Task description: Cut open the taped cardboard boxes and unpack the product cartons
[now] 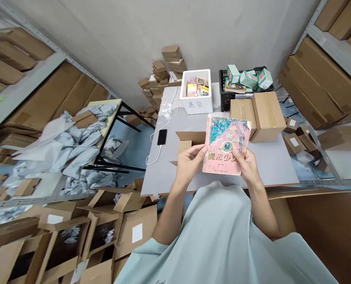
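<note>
A pink and teal book (222, 152) with a long-haired figure on its cover is held up over the grey table (160, 177). My left hand (190, 161) pinches its left edge between thumb and fingers. On the lower right of the book, my right hand (246, 165) grips it, thumb on the cover and fingers behind. Behind the book, partly hidden by it and my left hand, an open cardboard box (185, 145) rests on the table. Two closed cardboard boxes (268, 116) stand just beyond the book to the right.
A white foam box (196, 104) with books and a black crate (225, 98) with green-white boxes stand at the table's back. A phone (162, 137) with a white cable lies left. Open cartons (136, 228) crowd the lower left; a large carton (326, 228) is lower right.
</note>
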{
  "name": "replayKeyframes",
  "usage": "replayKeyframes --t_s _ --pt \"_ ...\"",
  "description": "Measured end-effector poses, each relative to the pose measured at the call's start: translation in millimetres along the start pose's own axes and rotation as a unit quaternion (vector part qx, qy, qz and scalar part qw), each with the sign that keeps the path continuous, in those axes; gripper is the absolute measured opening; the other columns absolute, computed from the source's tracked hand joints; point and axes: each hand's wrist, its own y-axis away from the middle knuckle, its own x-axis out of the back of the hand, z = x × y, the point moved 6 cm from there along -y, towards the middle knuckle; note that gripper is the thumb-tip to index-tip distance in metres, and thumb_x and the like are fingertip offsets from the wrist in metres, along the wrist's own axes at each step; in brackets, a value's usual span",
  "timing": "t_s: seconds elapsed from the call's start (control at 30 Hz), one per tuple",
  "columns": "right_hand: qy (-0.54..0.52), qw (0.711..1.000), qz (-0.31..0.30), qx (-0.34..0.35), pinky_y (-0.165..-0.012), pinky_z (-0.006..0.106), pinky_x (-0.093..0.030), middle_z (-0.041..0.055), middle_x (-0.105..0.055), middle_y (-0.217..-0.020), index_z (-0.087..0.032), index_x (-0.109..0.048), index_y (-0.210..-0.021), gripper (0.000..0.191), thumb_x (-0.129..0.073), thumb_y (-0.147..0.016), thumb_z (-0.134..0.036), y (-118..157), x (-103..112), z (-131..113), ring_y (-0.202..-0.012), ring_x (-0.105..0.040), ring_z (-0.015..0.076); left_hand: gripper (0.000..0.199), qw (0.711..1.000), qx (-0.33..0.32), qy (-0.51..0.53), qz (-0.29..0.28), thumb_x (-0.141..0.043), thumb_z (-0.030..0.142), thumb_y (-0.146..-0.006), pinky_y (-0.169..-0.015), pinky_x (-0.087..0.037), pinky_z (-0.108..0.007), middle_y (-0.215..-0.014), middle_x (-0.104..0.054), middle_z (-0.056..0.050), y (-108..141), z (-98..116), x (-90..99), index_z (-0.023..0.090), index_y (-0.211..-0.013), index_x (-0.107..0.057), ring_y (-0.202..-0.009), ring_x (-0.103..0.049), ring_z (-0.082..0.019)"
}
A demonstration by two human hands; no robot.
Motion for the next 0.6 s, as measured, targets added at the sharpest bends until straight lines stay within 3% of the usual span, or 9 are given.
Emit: replayKeyframes --t_s 0.13,0.2,0.3,0.43,0.5,0.6 --pt "0.038 0.999 -0.006 0.027 -0.100 0.041 -0.067 0.0074 -0.089 -0.121 -0.025 -0.085 -0.118 0.049 -0.086 -0.096 -0.069 -7.1 6.0 -5.9 -0.111 -0.082 0.0285 0.048 1.000 0.000 0.006 -0.028 -0.096 0.060 -0.088 -0.096 -0.075 -0.047 -0.109 -0.090 -0.013 0.7 -5.0 -5.9 0.020 -0.114 -0.091 -0.102 -0.087 -0.030" --pt "0.062 0.997 -0.015 0.050 -0.104 0.044 -0.067 0.0076 -0.089 -0.120 -0.025 -0.086 -0.120 0.049 -0.084 -0.099 -0.069 -12.3 9.0 -9.9 -0.114 -0.082 0.0295 0.039 0.999 -0.039 -0.023 -0.022 -0.094 0.053 -0.091 -0.097 -0.074 -0.044 -0.107 -0.090 -0.012 -0.3 -2.3 -5.9 0.019 -0.110 -0.089 -0.100 -0.087 -0.028" --pt "0.092 0.987 -0.070 0.115 -0.115 0.051 -0.063 0.0078 -0.089 -0.123 -0.029 -0.090 -0.116 0.041 -0.085 -0.100 -0.066 -19.6 7.4 -20.4 -0.124 -0.081 0.0322 0.020 0.982 -0.170 -0.088 0.004 -0.090 0.040 -0.096 -0.103 -0.073 -0.046 -0.105 -0.090 -0.008 -2.8 12.7 -2.8 0.021 -0.102 -0.086 -0.108 -0.088 -0.028" --pt "0.110 0.965 -0.124 0.205 -0.135 0.060 -0.047 0.0025 -0.082 -0.149 -0.042 -0.093 -0.113 0.018 -0.087 -0.101 -0.053 -23.1 4.6 -34.9 -0.158 -0.063 0.0326 0.006 0.923 -0.337 -0.183 0.010 -0.080 0.028 -0.105 -0.123 -0.062 -0.062 -0.119 -0.090 -0.006 -3.2 32.9 -3.2 0.025 -0.101 -0.083 -0.133 -0.082 -0.031" --pt "0.115 0.961 -0.125 0.216 -0.137 0.062 -0.045 0.0013 -0.081 -0.150 -0.044 -0.092 -0.115 0.015 -0.085 -0.104 -0.051 -23.7 6.6 -36.4 -0.158 -0.063 0.0318 0.007 0.902 -0.373 -0.217 0.010 -0.077 0.024 -0.107 -0.121 -0.063 -0.063 -0.118 -0.090 -0.004 -3.1 36.3 -4.0 0.026 -0.102 -0.082 -0.132 -0.082 -0.031" --pt "0.124 0.964 -0.116 0.205 -0.138 0.061 -0.043 0.0036 -0.087 -0.135 -0.039 -0.091 -0.120 0.021 -0.083 -0.105 -0.053 -24.2 12.6 -31.3 -0.136 -0.077 0.0305 0.004 0.895 -0.389 -0.216 0.012 -0.079 0.022 -0.104 -0.110 -0.068 -0.052 -0.110 -0.090 -0.005 -1.2 34.4 -4.0 0.026 -0.105 -0.081 -0.122 -0.085 -0.029"
